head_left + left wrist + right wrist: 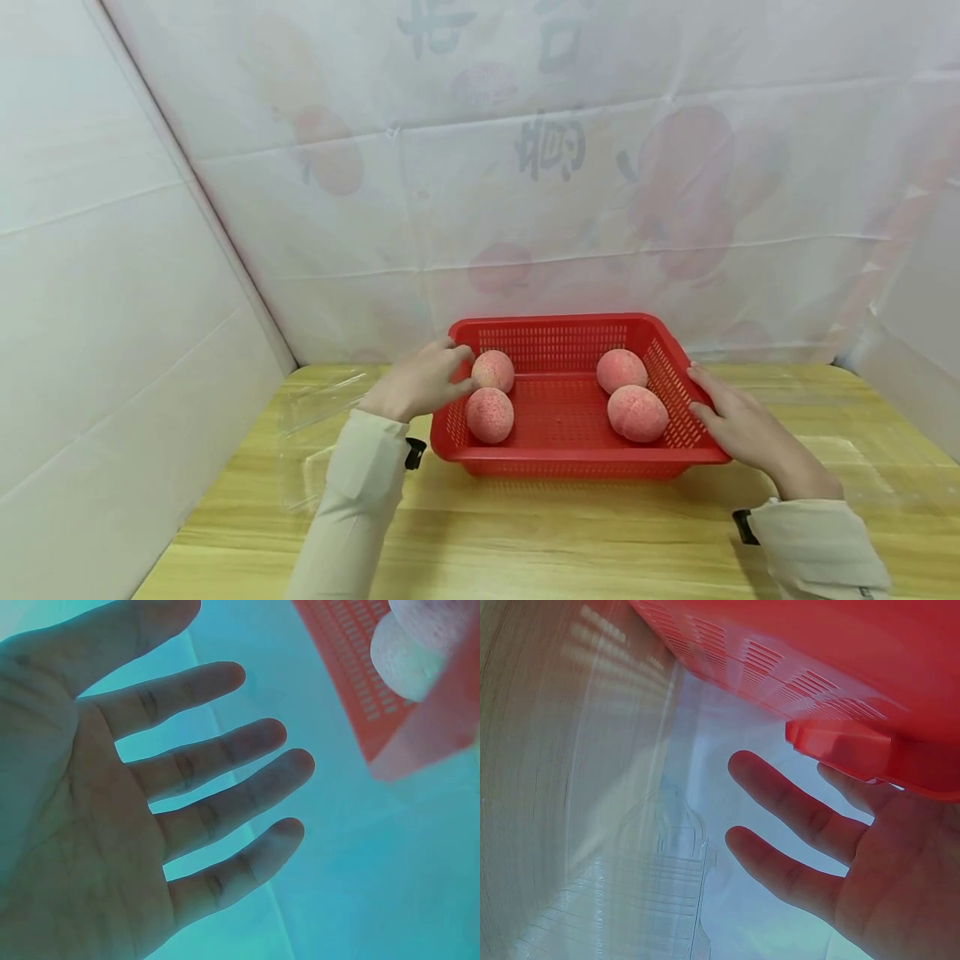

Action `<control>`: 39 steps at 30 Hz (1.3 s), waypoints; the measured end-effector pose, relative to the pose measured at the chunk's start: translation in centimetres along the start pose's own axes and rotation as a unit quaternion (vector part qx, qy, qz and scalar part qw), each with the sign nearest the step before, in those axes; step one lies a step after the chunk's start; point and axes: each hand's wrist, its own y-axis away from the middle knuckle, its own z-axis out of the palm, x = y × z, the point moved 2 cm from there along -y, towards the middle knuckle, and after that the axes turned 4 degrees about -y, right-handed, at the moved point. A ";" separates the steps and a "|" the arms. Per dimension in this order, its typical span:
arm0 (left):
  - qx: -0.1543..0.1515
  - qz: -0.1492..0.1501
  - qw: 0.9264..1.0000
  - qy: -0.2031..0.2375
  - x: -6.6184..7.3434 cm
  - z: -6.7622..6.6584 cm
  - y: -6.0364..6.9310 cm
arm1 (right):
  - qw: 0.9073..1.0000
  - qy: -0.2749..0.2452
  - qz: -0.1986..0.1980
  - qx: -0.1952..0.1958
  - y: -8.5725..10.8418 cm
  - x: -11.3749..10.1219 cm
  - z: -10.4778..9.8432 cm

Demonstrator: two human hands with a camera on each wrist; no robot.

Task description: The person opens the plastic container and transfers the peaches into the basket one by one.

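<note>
A red slotted plastic basket [558,455] on the wooden table holds several pink, speckled peaches, in a pair at each end. My left hand [423,379] hovers by the basket's left rim, beside the far-left peach [493,372] and near-left peach [490,415]. The left wrist view shows that palm [82,825] bare, with fingers spread. Along the right rim lies my right hand [738,421], close to the far-right peach [621,370] and creased near-right peach [637,413]. In the right wrist view, its extended fingers [795,810] reach beneath the rim, which hides part of the hand.
Clear plastic trays or boxes lie on the table [480,546], one at the left [322,433] and another at the right [840,454]. A pale printed sheet [420,208] hangs behind the basket, and a white wall [97,250] stands left.
</note>
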 end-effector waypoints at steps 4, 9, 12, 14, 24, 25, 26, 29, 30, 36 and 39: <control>0.024 -0.017 1.000 -0.011 -0.7 0.4 1.5 | 1.000 -0.001 0.004 -0.003 0.0 0.0 0.1; 0.054 -0.016 0.998 -0.016 -1.3 0.8 2.9 | 1.000 -0.002 0.009 -0.005 0.2 0.1 0.0; 0.069 -0.003 0.997 -0.016 -1.6 0.9 3.6 | 1.000 0.001 0.004 -0.004 0.1 0.1 -0.1; 0.076 0.003 0.997 -0.013 -1.9 1.1 4.1 | 1.000 0.001 0.001 -0.003 0.1 0.1 -0.2; 0.092 -0.001 0.996 -0.017 -3.5 1.5 7.2 | 1.000 -0.001 0.005 -0.006 0.1 0.2 0.1; 0.089 -0.003 0.996 -0.015 -3.7 1.5 7.5 | 1.000 -0.002 0.005 -0.005 0.1 0.2 0.1; 0.089 -0.004 0.996 -0.012 -3.9 1.6 7.8 | 1.000 -0.001 0.004 -0.005 0.1 0.1 0.0; 0.085 -0.017 0.996 -0.005 -4.5 1.7 8.5 | 1.000 -0.001 0.004 -0.006 0.1 0.1 0.1; 0.085 -0.020 0.996 -0.005 -4.6 1.8 8.8 | 1.000 -0.002 0.004 -0.007 0.1 0.1 0.1; 0.077 -0.028 0.997 -0.016 -5.5 3.0 9.7 | 1.000 -0.004 0.006 -0.010 0.1 0.2 0.0; 0.069 -0.032 0.997 -0.008 -6.0 3.9 10.1 | 1.000 -0.004 0.006 -0.011 0.1 0.2 0.0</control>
